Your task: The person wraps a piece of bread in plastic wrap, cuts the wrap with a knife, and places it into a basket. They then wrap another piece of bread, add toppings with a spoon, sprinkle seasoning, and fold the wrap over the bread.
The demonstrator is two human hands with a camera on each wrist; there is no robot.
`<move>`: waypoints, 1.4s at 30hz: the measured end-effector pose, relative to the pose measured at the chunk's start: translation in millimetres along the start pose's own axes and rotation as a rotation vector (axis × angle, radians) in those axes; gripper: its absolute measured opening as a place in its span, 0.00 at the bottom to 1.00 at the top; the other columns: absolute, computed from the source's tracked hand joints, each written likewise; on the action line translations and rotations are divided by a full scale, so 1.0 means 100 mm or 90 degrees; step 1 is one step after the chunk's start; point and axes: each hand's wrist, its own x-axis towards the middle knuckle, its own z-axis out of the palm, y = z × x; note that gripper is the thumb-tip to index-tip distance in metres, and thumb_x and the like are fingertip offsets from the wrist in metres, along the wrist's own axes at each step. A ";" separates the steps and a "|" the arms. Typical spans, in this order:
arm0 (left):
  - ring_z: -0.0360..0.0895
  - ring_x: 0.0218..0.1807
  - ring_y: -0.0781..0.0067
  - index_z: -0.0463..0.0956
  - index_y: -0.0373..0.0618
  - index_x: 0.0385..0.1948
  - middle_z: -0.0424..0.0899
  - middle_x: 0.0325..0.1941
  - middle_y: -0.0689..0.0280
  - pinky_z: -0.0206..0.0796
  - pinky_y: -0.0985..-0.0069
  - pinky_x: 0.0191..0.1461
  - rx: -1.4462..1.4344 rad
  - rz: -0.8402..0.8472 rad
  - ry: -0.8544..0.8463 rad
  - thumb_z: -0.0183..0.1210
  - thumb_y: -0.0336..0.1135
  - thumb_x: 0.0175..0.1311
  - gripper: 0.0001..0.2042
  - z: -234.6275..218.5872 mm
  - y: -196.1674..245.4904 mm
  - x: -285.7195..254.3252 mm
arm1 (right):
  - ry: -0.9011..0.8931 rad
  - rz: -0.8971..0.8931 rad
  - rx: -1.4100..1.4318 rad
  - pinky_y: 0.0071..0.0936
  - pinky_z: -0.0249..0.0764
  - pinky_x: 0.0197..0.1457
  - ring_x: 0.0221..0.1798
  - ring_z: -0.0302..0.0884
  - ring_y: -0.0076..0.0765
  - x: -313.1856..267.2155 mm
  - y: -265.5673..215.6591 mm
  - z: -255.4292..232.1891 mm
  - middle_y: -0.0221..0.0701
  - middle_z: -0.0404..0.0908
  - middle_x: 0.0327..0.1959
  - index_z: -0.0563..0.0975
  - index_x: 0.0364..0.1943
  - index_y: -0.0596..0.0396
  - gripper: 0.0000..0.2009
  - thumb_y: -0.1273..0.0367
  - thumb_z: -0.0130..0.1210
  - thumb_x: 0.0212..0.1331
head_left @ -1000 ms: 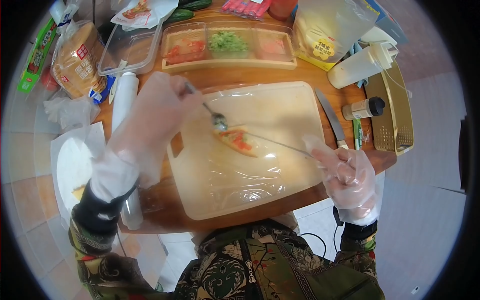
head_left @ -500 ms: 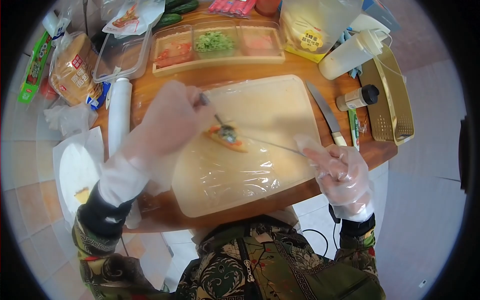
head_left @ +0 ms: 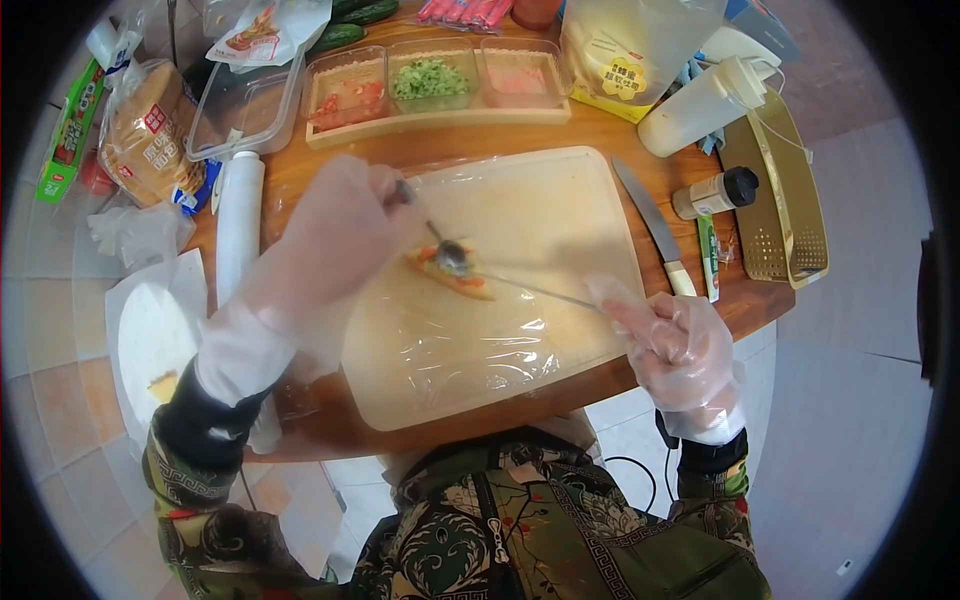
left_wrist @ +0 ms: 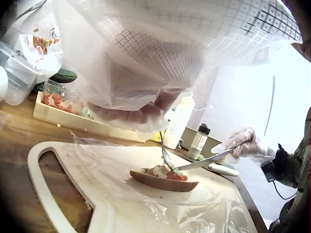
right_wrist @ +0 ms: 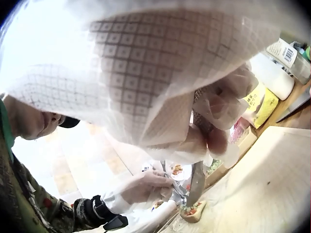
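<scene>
Both hands wear clear plastic gloves. My left hand point(head_left: 345, 215) grips a metal spoon point(head_left: 453, 258) by its handle, the bowl down on the filling of a piece of bread point(head_left: 475, 291). My right hand point(head_left: 685, 350) holds a table knife point(head_left: 545, 291); its flat blade point(left_wrist: 206, 161) reaches across to the bread, meeting the spoon's tip over the filling. Diced red pieces and pale, creamy bits top the bread point(left_wrist: 163, 182). Underneath lie clear plastic wrap point(head_left: 480, 355) and a cream cutting board point(head_left: 590, 180).
Behind the board stands a wooden tray point(head_left: 440, 127) with tubs of diced food. At right are a kitchen knife point(head_left: 645, 215), a seasoning jar point(head_left: 715, 195), a squeeze bottle point(head_left: 700, 108) and a gold basket point(head_left: 770, 215). A white roll point(head_left: 240, 215) and bagged bread point(head_left: 150, 130) are at left.
The spoon has moved from the bread's upper end onto its filling, with my left hand following. The right hand keeps the knife against the bread. The head view has shifted slightly.
</scene>
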 end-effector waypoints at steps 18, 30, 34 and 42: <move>0.60 0.23 0.88 0.79 0.35 0.25 0.70 0.18 0.76 0.51 0.78 0.25 0.012 0.002 0.000 0.61 0.33 0.61 0.09 0.00 0.04 0.03 | -0.027 -0.002 0.015 0.33 0.75 0.35 0.34 0.78 0.39 0.06 -0.05 -0.05 0.27 0.79 0.33 0.82 0.56 0.30 0.31 0.77 0.60 0.43; 0.64 0.24 0.88 0.80 0.35 0.27 0.74 0.19 0.75 0.54 0.80 0.26 0.017 -0.003 0.004 0.61 0.32 0.62 0.09 -0.03 -0.01 0.05 | 0.018 0.005 0.022 0.34 0.74 0.33 0.31 0.76 0.39 0.05 -0.08 -0.07 0.26 0.78 0.29 0.84 0.53 0.33 0.31 0.79 0.61 0.39; 0.64 0.24 0.88 0.80 0.34 0.26 0.74 0.19 0.74 0.54 0.80 0.26 0.026 -0.009 0.014 0.61 0.33 0.62 0.09 -0.06 0.03 0.03 | 0.001 0.007 -0.032 0.33 0.74 0.33 0.31 0.76 0.38 0.03 -0.09 -0.05 0.26 0.78 0.29 0.84 0.52 0.33 0.31 0.79 0.60 0.39; 0.67 0.21 0.85 0.79 0.32 0.25 0.75 0.17 0.70 0.57 0.78 0.24 0.018 -0.001 0.052 0.62 0.34 0.61 0.12 -0.16 0.14 -0.03 | 0.001 0.020 0.016 0.33 0.73 0.31 0.30 0.76 0.39 -0.01 -0.04 -0.01 0.26 0.78 0.28 0.84 0.53 0.32 0.31 0.79 0.60 0.39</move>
